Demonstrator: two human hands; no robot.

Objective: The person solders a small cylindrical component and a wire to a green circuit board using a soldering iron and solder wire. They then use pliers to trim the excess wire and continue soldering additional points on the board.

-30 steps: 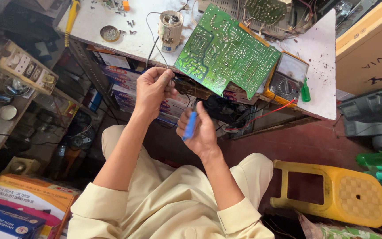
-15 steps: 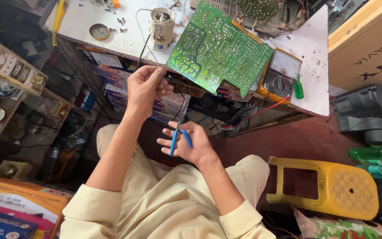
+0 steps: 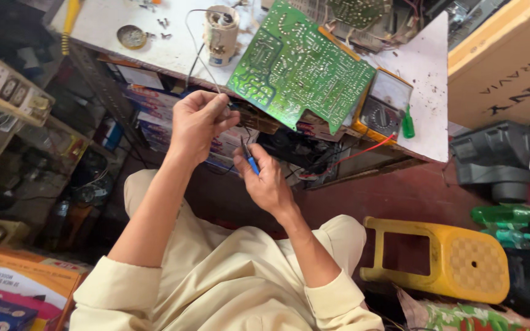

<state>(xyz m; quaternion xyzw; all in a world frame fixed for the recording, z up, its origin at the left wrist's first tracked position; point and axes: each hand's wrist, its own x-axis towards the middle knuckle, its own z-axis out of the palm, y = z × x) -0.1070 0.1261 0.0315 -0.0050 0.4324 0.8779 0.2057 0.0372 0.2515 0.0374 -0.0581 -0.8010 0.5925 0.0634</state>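
Observation:
My left hand (image 3: 199, 122) is raised below the bench edge, its fingers pinched on a thin grey solder wire (image 3: 192, 46) that runs up to a cream spool (image 3: 221, 34) on the bench. My right hand (image 3: 266, 181) is closed around a small blue-handled cutter (image 3: 248, 156), its tip pointing up toward my left hand's fingers. Just above both hands a large green circuit board (image 3: 295, 64) lies tilted over the bench edge.
The white workbench (image 3: 424, 79) carries a yellow multimeter (image 3: 383, 110), a green-handled screwdriver (image 3: 407, 125), a round tin (image 3: 132, 37) and screws. A yellow plastic stool (image 3: 449, 257) lies on the red floor at right. Cardboard boxes stand at upper right and lower left, shelves at left.
My right hand has risen with the blue cutter toward my left hand; the cutter's handles, spread apart half a second ago, are now closed together. My left hand stays on the wire.

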